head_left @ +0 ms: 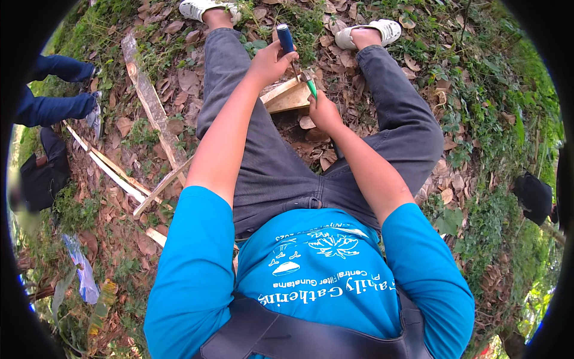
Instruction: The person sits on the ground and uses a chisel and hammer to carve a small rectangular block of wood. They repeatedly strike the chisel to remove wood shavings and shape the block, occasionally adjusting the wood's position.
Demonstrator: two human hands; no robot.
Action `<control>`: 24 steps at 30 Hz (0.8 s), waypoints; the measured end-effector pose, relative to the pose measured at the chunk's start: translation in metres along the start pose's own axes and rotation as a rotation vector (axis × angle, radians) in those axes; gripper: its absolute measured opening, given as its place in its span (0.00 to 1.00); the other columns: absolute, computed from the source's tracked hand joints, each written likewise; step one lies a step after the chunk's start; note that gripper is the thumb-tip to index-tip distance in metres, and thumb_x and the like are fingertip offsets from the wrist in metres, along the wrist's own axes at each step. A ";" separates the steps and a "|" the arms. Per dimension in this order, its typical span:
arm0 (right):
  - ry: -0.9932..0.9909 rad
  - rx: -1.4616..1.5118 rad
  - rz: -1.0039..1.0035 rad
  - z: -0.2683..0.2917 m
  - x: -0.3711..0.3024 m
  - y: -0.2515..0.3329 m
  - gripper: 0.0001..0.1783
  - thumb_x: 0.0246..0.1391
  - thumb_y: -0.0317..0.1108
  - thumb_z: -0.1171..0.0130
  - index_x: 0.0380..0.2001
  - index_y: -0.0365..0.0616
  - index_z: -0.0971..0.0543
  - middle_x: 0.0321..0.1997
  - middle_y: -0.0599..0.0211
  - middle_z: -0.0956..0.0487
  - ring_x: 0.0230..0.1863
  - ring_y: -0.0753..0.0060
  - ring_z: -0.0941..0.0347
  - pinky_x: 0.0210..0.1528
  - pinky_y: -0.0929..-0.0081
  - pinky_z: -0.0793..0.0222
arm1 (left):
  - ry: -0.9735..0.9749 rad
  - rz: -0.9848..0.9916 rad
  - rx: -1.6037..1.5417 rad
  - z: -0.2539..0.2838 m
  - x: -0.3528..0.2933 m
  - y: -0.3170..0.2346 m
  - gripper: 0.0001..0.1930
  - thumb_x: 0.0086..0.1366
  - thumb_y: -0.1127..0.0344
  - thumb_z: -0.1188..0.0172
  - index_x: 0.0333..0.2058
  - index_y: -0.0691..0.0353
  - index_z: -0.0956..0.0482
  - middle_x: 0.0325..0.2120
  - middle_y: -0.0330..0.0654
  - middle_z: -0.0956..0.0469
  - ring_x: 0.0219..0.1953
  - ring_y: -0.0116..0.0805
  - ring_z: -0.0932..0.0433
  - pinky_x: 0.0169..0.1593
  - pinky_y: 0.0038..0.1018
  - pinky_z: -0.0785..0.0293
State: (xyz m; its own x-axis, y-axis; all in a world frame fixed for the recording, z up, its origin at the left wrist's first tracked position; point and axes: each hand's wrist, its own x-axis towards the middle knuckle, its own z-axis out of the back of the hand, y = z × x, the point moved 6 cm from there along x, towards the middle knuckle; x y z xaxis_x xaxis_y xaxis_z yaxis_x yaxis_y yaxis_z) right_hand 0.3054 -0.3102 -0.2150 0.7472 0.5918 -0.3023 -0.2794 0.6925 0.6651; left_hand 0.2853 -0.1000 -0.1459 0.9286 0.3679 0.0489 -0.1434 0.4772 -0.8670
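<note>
My left hand (272, 63) is closed around a chisel-like tool with a thick blue handle (285, 39). Its slim metal shaft points down toward a pale piece of wood (290, 99) on the ground between my legs. In my right hand (324, 112) is a tool with a green handle (311, 88). The green-handled tool's dark metal head lies close beside the shaft; its exact kind is hard to make out. Whether the shaft's tip touches the wood I cannot tell.
A long rough plank (149, 99) lies left of my legs. Nearer are thin split wood strips (116, 173) and a short stick (161, 186). Another person's legs (63, 107) show at the left edge. A dark bag-like object (532, 197) sits at the right among leaves and weeds.
</note>
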 end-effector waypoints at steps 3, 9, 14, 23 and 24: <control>0.007 0.014 -0.003 0.000 0.003 0.002 0.15 0.68 0.41 0.48 0.46 0.39 0.29 0.38 0.36 0.19 0.44 0.30 0.22 0.48 0.40 0.29 | -0.017 0.004 -0.144 -0.001 0.007 0.010 0.14 0.73 0.63 0.39 0.50 0.65 0.25 0.40 0.42 0.14 0.40 0.25 0.18 0.44 0.24 0.20; 0.046 0.001 -0.015 0.001 -0.007 -0.006 0.16 0.68 0.41 0.49 0.47 0.38 0.29 0.44 0.36 0.19 0.49 0.33 0.22 0.52 0.43 0.29 | -0.293 0.431 -0.393 0.000 0.009 0.042 0.12 0.73 0.62 0.42 0.46 0.67 0.25 0.35 0.43 0.14 0.30 0.31 0.15 0.34 0.30 0.18; 0.097 -0.013 -0.066 0.000 -0.009 -0.002 0.17 0.69 0.42 0.50 0.47 0.37 0.27 0.45 0.37 0.19 0.48 0.34 0.22 0.51 0.44 0.29 | -0.306 0.300 -0.246 0.004 0.007 0.018 0.11 0.73 0.65 0.43 0.44 0.68 0.26 0.34 0.45 0.14 0.30 0.33 0.15 0.32 0.31 0.18; 0.111 0.220 -0.066 -0.005 0.004 -0.025 0.20 0.66 0.46 0.47 0.44 0.38 0.22 0.40 0.40 0.18 0.47 0.37 0.21 0.49 0.49 0.28 | -0.096 -0.033 0.019 -0.017 -0.090 -0.072 0.13 0.68 0.62 0.36 0.44 0.64 0.23 0.33 0.50 0.16 0.35 0.46 0.15 0.41 0.37 0.20; 0.096 0.221 -0.059 -0.003 0.012 -0.035 0.22 0.64 0.50 0.44 0.42 0.39 0.20 0.37 0.46 0.17 0.41 0.47 0.19 0.47 0.54 0.27 | -0.056 -0.016 0.015 -0.030 -0.097 -0.066 0.13 0.67 0.62 0.35 0.44 0.64 0.23 0.34 0.51 0.16 0.35 0.46 0.15 0.41 0.38 0.20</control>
State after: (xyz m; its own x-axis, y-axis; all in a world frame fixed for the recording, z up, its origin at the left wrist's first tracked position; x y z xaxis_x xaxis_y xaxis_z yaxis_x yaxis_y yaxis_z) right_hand 0.3228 -0.3261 -0.2440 0.6949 0.5967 -0.4013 -0.0908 0.6264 0.7742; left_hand 0.2153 -0.1912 -0.1087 0.9101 0.4043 0.0906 -0.1346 0.4954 -0.8582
